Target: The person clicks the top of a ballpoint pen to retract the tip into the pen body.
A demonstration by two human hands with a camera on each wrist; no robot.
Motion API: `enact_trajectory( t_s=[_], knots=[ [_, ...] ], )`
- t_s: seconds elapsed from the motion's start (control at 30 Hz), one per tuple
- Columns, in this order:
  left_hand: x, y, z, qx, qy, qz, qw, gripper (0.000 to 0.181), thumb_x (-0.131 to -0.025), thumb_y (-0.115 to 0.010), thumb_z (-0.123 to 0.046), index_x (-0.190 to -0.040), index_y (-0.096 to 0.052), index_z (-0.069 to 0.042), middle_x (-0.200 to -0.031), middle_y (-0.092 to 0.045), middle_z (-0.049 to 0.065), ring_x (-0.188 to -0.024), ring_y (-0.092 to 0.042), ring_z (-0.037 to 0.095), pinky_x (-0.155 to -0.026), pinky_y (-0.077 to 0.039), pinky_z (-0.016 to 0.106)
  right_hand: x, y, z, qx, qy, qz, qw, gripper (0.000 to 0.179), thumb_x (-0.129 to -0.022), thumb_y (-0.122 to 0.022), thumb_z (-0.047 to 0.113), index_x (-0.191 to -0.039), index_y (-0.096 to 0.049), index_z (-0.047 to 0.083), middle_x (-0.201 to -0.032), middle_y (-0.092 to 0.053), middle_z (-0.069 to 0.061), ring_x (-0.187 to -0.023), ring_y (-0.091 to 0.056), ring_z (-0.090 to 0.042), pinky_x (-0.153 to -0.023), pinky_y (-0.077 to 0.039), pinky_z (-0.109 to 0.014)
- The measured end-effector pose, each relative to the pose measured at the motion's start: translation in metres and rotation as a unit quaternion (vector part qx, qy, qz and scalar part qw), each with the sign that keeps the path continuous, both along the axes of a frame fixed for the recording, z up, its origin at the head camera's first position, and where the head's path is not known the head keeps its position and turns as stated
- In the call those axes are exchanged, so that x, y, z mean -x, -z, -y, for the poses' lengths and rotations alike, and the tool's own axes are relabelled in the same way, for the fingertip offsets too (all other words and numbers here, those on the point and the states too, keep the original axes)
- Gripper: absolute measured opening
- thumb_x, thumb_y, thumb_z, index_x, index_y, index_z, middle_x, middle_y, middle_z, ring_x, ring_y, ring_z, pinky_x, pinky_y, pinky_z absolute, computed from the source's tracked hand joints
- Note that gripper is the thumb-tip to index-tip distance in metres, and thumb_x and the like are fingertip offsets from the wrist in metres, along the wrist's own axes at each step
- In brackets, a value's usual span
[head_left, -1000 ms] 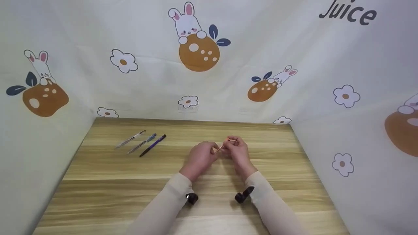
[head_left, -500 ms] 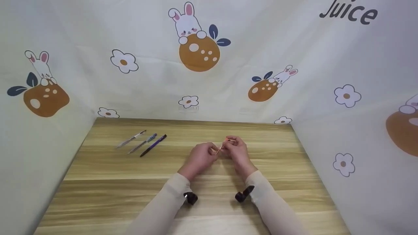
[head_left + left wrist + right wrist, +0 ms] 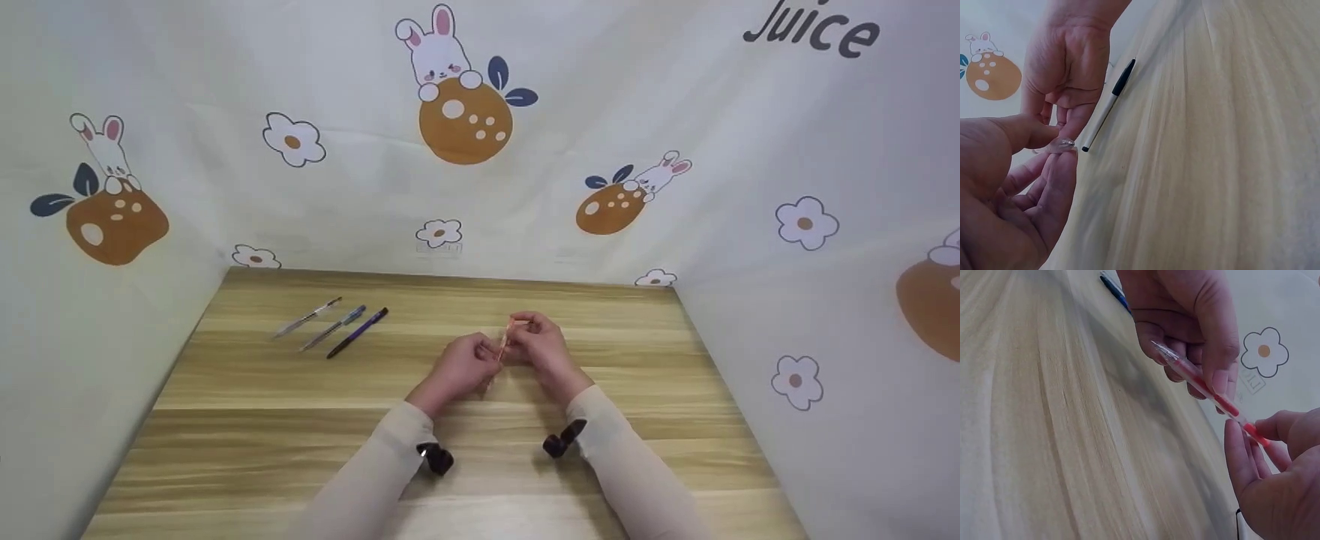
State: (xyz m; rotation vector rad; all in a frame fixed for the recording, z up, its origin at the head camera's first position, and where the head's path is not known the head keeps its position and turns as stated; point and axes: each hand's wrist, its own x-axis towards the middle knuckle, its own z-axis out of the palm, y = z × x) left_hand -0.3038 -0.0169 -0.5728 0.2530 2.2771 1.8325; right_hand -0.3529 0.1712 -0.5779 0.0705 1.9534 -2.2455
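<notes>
A clear pen with red ink and a red end (image 3: pixel 1203 385) is held between the two hands above the table. My left hand (image 3: pixel 461 364) pinches its barrel towards the pointed tip, which shows in the left wrist view just past the thumb. At the red end, my right hand (image 3: pixel 544 346) pinches the pen between thumb and fingers. Beyond the hands in the left wrist view, a white pen with a black end (image 3: pixel 1107 107) lies on the table; in the head view it is mostly hidden by the right hand.
On the left of the wood-grain table (image 3: pixel 300 450) lie a clear pen (image 3: pixel 308 317), a pen with a blue-grey end (image 3: pixel 334 328) and a purple pen (image 3: pixel 358 332), side by side. A printed cloth (image 3: pixel 352 180) stands behind the table and along both sides.
The red pen is tilted more steeply towards the person. My left hand has moved slightly down and lower on it, while the right hand keeps its hold. The head view has shifted a little.
</notes>
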Motion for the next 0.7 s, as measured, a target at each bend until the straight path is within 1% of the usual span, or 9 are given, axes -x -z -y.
enact_trajectory(
  t_s=[0.07, 0.2, 0.37, 0.57, 0.7],
  knots=[
    [-0.001, 0.002, 0.000, -0.005, -0.001, 0.007, 1.0000, 0.020, -0.091, -0.074, 0.003, -0.111, -0.069, 0.002, -0.088, -0.071, 0.006, -0.064, -0.063, 0.013, -0.055, -0.052, 0.022, 0.001, 0.000, 0.000, -0.001, -0.013, 0.002, 0.9999, 0.046, -0.099, -0.071, -0.007, -0.143, -0.057, -0.011, -0.102, -0.070, -0.010, -0.085, -0.074, -0.019, -0.079, -0.067, -0.039],
    [-0.002, 0.006, -0.001, -0.014, -0.006, 0.010, 0.9998, 0.020, -0.089, -0.073, 0.005, -0.109, -0.068, 0.003, -0.090, -0.071, 0.009, -0.069, -0.064, 0.013, -0.059, -0.054, 0.022, 0.003, -0.001, 0.000, -0.004, -0.038, 0.004, 0.9993, 0.047, -0.099, -0.072, -0.007, -0.144, -0.057, -0.011, -0.104, -0.071, -0.012, -0.085, -0.075, -0.019, -0.080, -0.067, -0.037],
    [-0.004, 0.010, -0.003, -0.052, -0.012, 0.032, 0.9980, 0.021, -0.090, -0.071, 0.008, -0.111, -0.065, 0.004, -0.094, -0.070, 0.012, -0.074, -0.066, 0.015, -0.062, -0.060, 0.026, 0.008, -0.001, 0.001, -0.015, -0.064, -0.008, 0.9978, 0.046, -0.099, -0.073, -0.005, -0.143, -0.058, -0.011, -0.109, -0.071, -0.015, -0.088, -0.073, -0.019, -0.080, -0.067, -0.037],
    [-0.005, 0.011, -0.003, -0.084, -0.022, 0.056, 0.9946, 0.021, -0.091, -0.070, 0.008, -0.110, -0.064, 0.004, -0.096, -0.070, 0.011, -0.074, -0.067, 0.017, -0.064, -0.063, 0.030, 0.013, -0.002, 0.005, -0.056, -0.082, -0.036, 0.9944, 0.044, -0.098, -0.073, -0.004, -0.140, -0.061, -0.009, -0.105, -0.072, -0.008, -0.090, -0.072, -0.018, -0.081, -0.064, -0.036],
    [-0.005, 0.012, -0.004, -0.097, -0.024, 0.074, 0.9922, 0.023, -0.094, -0.073, 0.004, -0.115, -0.064, 0.005, -0.097, -0.069, 0.009, -0.076, -0.067, 0.017, -0.067, -0.064, 0.031, 0.016, -0.002, 0.007, -0.083, -0.080, -0.072, 0.9908, 0.037, -0.097, -0.073, -0.006, -0.133, -0.068, -0.007, -0.100, -0.074, -0.004, -0.090, -0.070, -0.015, -0.082, -0.061, -0.032]
  ],
)
